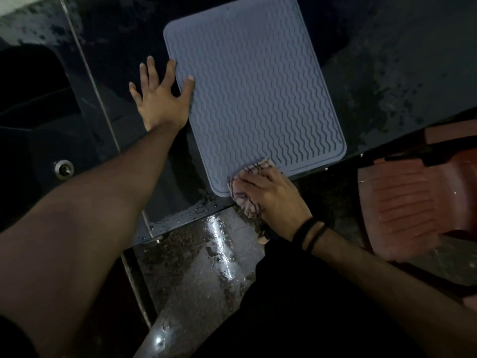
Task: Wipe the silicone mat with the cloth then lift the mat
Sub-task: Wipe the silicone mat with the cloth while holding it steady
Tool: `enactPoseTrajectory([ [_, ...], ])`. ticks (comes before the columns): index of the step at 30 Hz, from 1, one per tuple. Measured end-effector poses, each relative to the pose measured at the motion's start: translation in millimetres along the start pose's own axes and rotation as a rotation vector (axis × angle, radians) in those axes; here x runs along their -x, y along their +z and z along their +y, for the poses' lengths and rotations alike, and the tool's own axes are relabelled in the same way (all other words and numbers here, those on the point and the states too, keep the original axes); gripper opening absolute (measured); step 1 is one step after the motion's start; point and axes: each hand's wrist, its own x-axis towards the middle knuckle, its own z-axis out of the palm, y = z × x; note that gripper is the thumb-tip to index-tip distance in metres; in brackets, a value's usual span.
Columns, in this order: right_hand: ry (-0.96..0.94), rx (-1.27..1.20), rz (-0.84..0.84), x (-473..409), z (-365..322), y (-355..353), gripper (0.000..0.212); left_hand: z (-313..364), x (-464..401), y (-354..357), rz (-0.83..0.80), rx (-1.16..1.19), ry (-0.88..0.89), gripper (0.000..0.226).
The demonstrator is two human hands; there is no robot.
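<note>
Mat (254, 96) under flat left hand (161, 98)

Domestic kitchen or wash area, dimly lit; dark polished stone countertop (387, 60), speckled and wet in patches, with a grey ribbed silicone drying mat (253, 94) laid flat on it; recessed dark sink basin (33, 99) to the left, a round metal fitting (63, 168) near its edge; wet, glossy speckled floor (206, 254) below the counter edge; reddish-brown plastic chair (402, 202) standing just beside the counter.
</note>
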Motion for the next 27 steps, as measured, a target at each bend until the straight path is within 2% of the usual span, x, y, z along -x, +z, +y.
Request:
enactPoseTrajectory([
  [4,-0.001,-0.05,0.012,0,8,-26,0.053,0,-1,2,0.009,-0.005,0.006,0.071],
  [7,0.038,-0.064,0.176,-35,11,-45,0.038,-2,-3,3,0.01,-0.006,0.008,0.071],
  [9,0.049,-0.042,0.264,-73,12,-51,0.041,-3,-3,4,0.021,-0.014,0.009,0.07],
  [14,0.052,0.102,0.055,-135,1,-25,0.057,-3,-4,5,0.031,-0.019,0.002,0.07],
  [16,0.054,0.108,0.052,-119,-4,-8,0.06,-3,-5,6,0.026,-0.011,0.004,0.07],
  [19,-0.001,0.05,0.044,-69,-7,4,0.053,-3,-3,4,0.019,-0.007,0.0,0.071],
  [24,-0.075,-0.02,-0.081,-17,2,-8,0.06,0,-1,0,0.002,0.007,0.002,0.07],
  [27,-0.069,-0.108,0.008,-29,5,-28,0.049,-1,-2,1,-0.001,0.002,-0.002,0.071],
])
